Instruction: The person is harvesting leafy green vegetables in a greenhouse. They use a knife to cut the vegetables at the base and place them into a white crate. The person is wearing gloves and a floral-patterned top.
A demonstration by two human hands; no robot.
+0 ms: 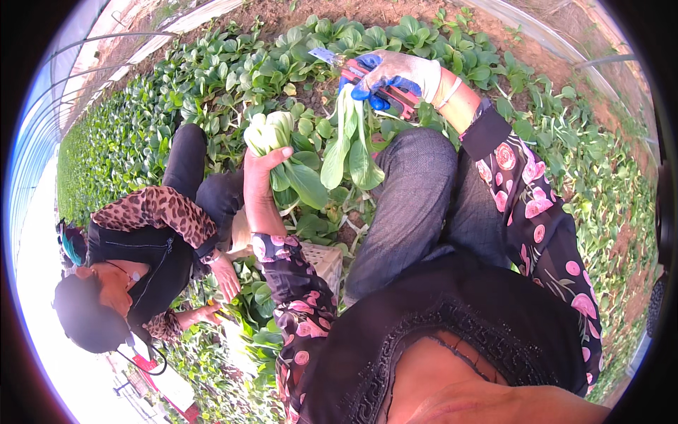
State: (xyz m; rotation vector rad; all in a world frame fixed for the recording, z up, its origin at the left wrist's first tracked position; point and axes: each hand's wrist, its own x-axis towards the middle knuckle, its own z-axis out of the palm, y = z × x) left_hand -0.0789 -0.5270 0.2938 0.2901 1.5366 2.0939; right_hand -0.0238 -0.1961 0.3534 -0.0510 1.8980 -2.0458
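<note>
My left hand is bare and wraps around a bunch of bok choy. The pale stem bases point up and away, and the green leaves hang down beside my wrist. My right hand wears a white and blue coated work glove. In it is a red-handled cutting tool with a short flat blade pointing left. Loose bok choy leaves dangle stems up from the gloved fingers. Low bok choy plants grow in the soil just beyond both hands.
A white plastic crate stands beside my left forearm. At the left a co-worker crouches, both hands at harvested greens. Cut stems and leaves litter the ground at right. Greenhouse hoops and plastic film line the sides.
</note>
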